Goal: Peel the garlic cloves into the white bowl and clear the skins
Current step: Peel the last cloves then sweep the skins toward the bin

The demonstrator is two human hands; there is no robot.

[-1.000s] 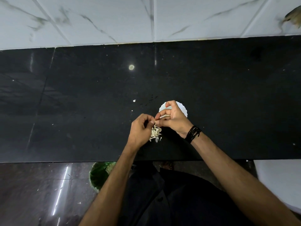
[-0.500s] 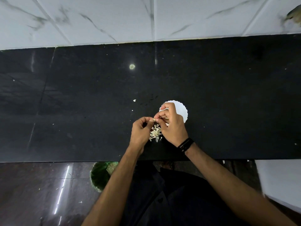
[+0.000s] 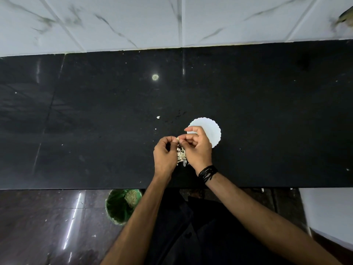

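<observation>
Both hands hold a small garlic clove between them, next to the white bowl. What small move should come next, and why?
Probably pull the last skin off. The left hand and right hand pinch the garlic clove over the pile of skins, so loose skin would fall there. The white bowl waits just beyond the right hand.

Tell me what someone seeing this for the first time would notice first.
Two bare hands, left hand and right hand, meet mid-counter, pinching a small garlic clove between their fingertips. Just behind the right hand, the scalloped white bowl glows against the black countertop. A pale pile of skins lies under the hands.
</observation>
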